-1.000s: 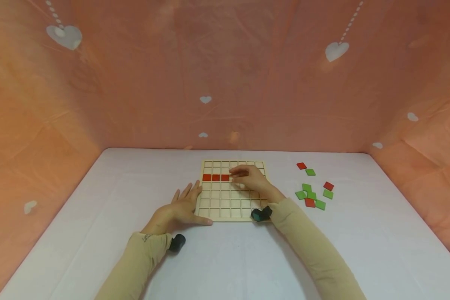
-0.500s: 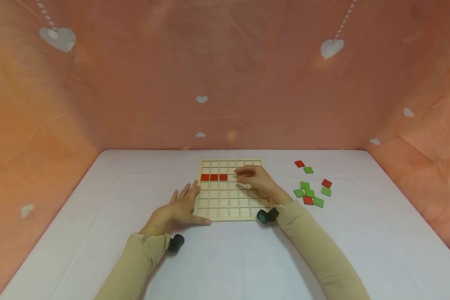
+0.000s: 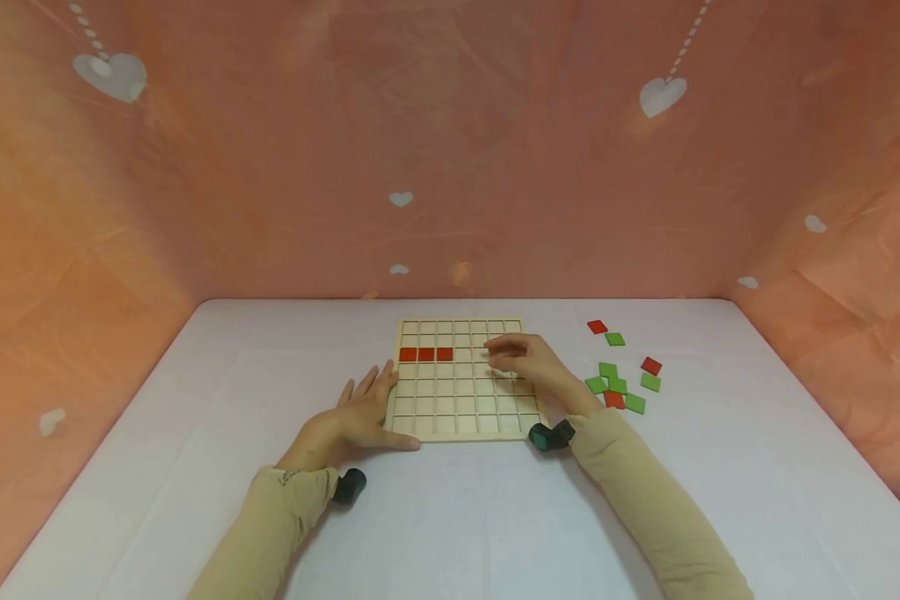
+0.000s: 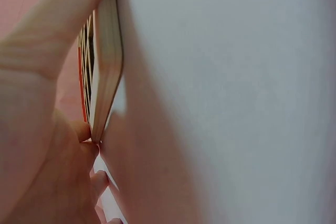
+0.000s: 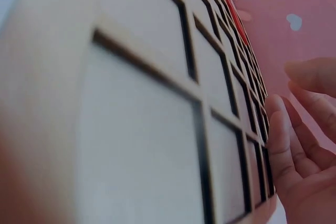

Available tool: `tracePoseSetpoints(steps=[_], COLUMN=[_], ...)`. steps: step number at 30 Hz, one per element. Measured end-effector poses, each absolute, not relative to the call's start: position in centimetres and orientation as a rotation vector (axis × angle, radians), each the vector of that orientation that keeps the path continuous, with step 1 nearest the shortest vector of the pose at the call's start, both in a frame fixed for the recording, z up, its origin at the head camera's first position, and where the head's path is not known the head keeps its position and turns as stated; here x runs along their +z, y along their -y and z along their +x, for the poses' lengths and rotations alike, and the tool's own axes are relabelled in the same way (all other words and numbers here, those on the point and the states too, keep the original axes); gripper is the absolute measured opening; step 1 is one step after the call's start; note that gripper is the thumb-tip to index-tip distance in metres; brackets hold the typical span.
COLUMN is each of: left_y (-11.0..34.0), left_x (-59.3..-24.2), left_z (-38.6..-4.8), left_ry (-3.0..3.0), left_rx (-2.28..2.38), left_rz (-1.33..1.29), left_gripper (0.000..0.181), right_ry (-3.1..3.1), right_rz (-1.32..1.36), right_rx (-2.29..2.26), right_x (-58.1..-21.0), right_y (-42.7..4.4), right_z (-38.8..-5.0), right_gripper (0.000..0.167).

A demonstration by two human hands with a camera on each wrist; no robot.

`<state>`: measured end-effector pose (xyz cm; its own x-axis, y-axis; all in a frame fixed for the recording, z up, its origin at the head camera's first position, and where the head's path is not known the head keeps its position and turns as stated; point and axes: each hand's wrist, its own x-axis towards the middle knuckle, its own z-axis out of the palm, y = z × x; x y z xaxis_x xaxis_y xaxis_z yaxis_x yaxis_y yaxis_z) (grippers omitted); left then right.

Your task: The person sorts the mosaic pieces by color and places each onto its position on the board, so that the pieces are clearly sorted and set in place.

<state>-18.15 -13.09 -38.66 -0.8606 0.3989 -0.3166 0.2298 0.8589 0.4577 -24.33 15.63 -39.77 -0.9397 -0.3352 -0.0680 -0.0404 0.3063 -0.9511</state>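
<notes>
A pale wooden grid board (image 3: pixel 446 406) lies on the white table, with three red tiles (image 3: pixel 426 355) side by side in one row from its left edge. My left hand (image 3: pixel 356 421) rests spread at the board's lower left corner, fingers along the left side and thumb at the front edge; the left wrist view shows the thumb (image 4: pixel 68 14) against the board's side (image 4: pixel 109 56). Over the board's right half hovers my right hand (image 3: pixel 536 362), fingers loosely bent, no tile visible between them. In the right wrist view its fingers (image 5: pixel 283 135) are apart, near the grid (image 5: pixel 142 129).
Right of the board lie loose green tiles (image 3: pixel 635 403) and red tiles (image 3: pixel 651 366), some overlapping. A red tile (image 3: pixel 597 327) and a green one sit farther back. A pink-orange cloth (image 3: pixel 450 150) with white hearts stands behind and beside the table (image 3: pixel 195 417).
My right hand has moved right, away from the three red tiles, uncovering cells beside them. My left hand keeps its place at the board's corner. The head view has shifted slightly.
</notes>
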Motion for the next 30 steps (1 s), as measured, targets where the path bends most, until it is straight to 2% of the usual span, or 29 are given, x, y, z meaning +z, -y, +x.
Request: tracePoseSetpoints(steps=[30], left_y=[13.2], left_x=[-39.0], left_z=[-18.2], left_ry=[-2.642], left_rx=[0.569], left_rz=[0.472], left_gripper=[0.117], right_ry=[-2.564], right_rz=[-0.275], right_rx=[-1.572], right_x=[-40.0], right_y=[-20.6], right_z=[-25.1], right_gripper=[0.038])
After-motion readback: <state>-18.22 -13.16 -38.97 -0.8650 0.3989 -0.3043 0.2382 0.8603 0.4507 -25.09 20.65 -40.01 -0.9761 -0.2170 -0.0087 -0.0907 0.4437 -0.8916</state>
